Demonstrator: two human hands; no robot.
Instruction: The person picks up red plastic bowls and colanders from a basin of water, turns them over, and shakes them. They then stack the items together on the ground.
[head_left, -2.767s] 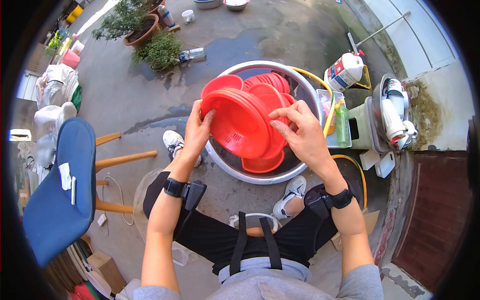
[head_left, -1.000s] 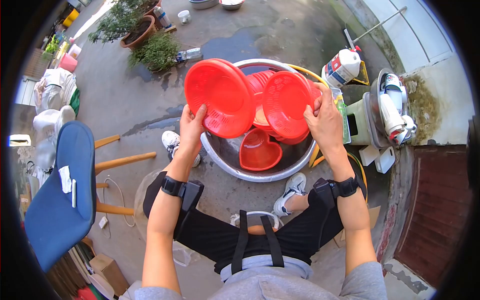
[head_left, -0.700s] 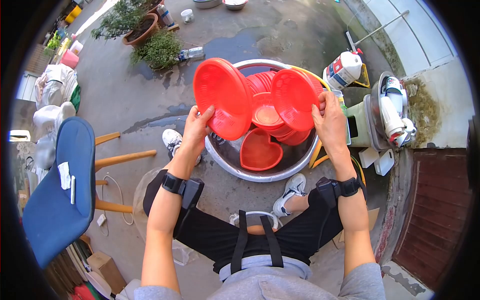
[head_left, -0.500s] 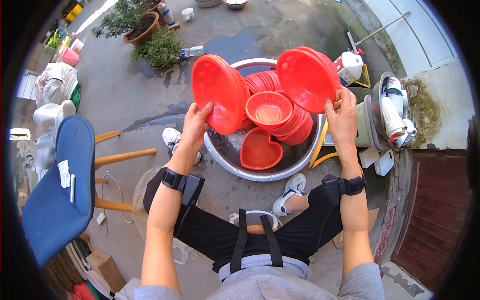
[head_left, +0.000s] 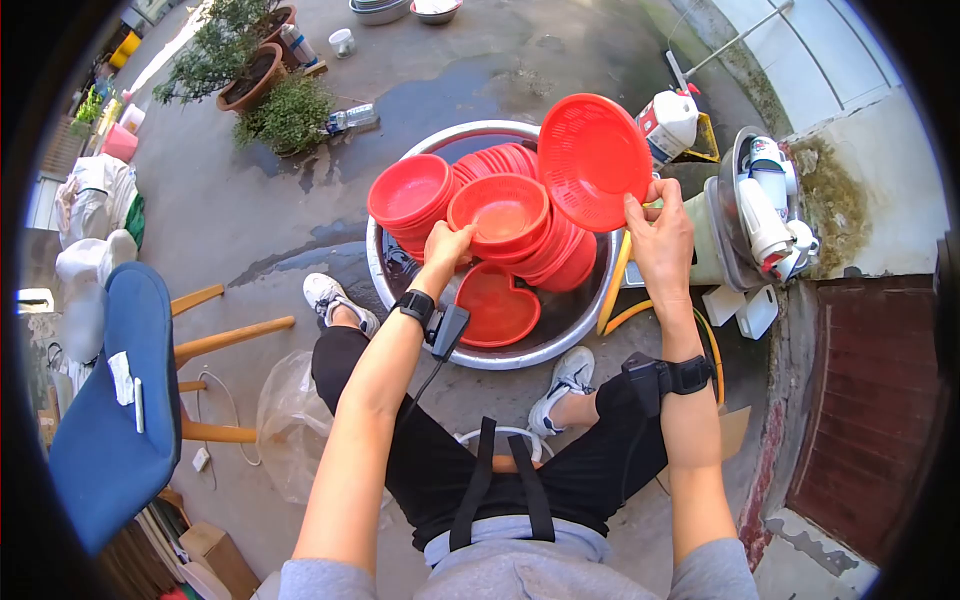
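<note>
A large metal basin [head_left: 530, 357] holds stacks of red plastic baskets and a red heart-shaped basket [head_left: 498, 305]. My right hand [head_left: 662, 235] grips a round red basket [head_left: 594, 160] by its rim, tilted up above the basin's right side. My left hand [head_left: 447, 246] is closed at the near-left edge of the round basket [head_left: 498, 212] on top of the middle stack; its fingertips are partly hidden. Another stack of red baskets [head_left: 410, 190] rests at the basin's left side, just beyond my left hand.
A blue chair [head_left: 120, 400] stands at the left, with a clear plastic bag [head_left: 294, 420] beside its legs. Potted plants [head_left: 250, 80] are at the upper left. To the right are a white jug [head_left: 668, 125], a yellow hose [head_left: 616, 285] and a tub of bottles [head_left: 742, 200].
My left hand has let go of its raised baskets, which now rest at the basin's left, and moved to the middle stack. The view has shifted, and my right hand's basket faces the camera more.
</note>
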